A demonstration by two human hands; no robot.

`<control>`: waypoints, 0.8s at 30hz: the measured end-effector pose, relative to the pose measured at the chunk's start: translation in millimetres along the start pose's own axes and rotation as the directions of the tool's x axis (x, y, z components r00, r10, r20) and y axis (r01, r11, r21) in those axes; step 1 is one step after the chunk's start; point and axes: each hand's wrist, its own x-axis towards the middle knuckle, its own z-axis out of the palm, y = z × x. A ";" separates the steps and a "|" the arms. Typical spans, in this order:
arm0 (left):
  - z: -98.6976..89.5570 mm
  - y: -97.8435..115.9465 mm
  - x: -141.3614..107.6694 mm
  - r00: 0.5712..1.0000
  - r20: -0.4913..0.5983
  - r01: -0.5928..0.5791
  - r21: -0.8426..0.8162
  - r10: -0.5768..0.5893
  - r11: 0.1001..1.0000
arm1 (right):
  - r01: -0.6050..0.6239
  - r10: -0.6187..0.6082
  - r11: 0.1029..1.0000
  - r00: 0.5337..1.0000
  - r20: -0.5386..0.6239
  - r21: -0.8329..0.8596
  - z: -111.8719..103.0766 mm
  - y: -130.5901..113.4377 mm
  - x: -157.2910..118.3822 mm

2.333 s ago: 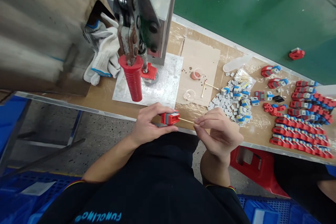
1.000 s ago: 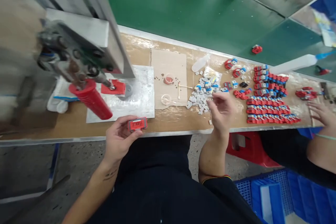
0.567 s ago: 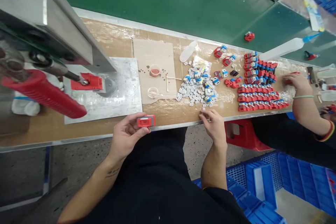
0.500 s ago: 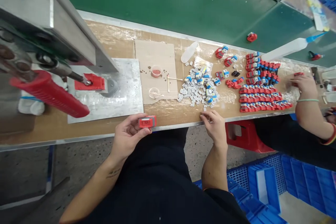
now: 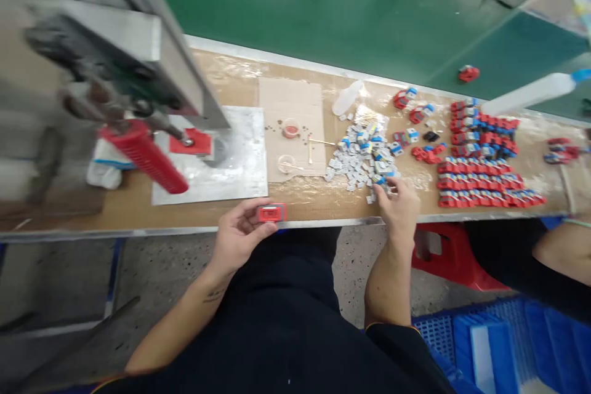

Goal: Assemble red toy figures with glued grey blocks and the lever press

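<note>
My left hand (image 5: 242, 231) is closed round a red and grey plastic toy part (image 5: 271, 213) at the table's front edge, thumb below and fingers behind it. A recessed panel on that part faces up. Over the front of a pile of small grey-white plastic pieces (image 5: 348, 163), my right hand (image 5: 401, 206) has its thumb and forefinger apart, with nothing visible between them. Its fingertips are close to a blue-and-grey part at the pile's edge; whether they touch it I cannot tell. Several blue-and-grey parts lie on top of the pile.
A press with a red handle (image 5: 143, 157) stands at left over a metal plate (image 5: 240, 154). Small cups (image 5: 290, 129) and cotton swabs (image 5: 310, 152) lie on cardboard (image 5: 293, 95). Rows of red toy parts (image 5: 480, 181) stand at right, near a white bottle (image 5: 529, 93) and a co-worker's arm (image 5: 566, 249).
My right hand has moved forward to the pile and its thumb and forefinger have parted. The left still holds the red toy part. The view has shifted; the co-worker's hand has drawn back.
</note>
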 end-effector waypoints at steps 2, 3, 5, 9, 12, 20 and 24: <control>1.6 -0.7 -1.1 0.999 0.035 -0.005 0.001 0.005 1.000 | -0.035 0.035 0.999 0.999 -0.012 0.018 4.6 -0.6 0.9; 1.7 -1.2 -1.5 0.999 0.050 -0.005 0.000 0.005 1.000 | -0.049 0.049 0.998 0.999 -0.023 0.029 6.5 -0.8 0.8; 1.1 -1.8 -2.4 0.998 0.068 -0.010 -0.007 0.010 1.000 | -0.069 0.072 0.996 0.996 -0.053 0.057 8.4 -1.0 0.2; 0.2 0.2 -5.2 0.997 0.076 -0.014 -0.043 0.017 0.999 | -0.056 0.063 0.995 0.994 -0.084 0.088 6.5 0.1 0.6; 1.6 3.2 -6.8 0.997 0.082 0.011 -0.070 -0.005 0.997 | 0.042 -0.041 0.999 0.999 -0.019 0.031 4.8 2.0 3.3; 3.1 7.3 -8.6 0.996 0.072 0.064 -0.095 -0.058 0.993 | 0.013 -0.014 0.999 0.999 0.033 0.030 4.5 0.8 5.6; 1.7 9.1 -9.5 0.993 0.074 0.096 -0.098 -0.088 0.991 | 0.072 -0.054 0.988 0.989 -0.138 0.133 -3.0 -8.3 0.2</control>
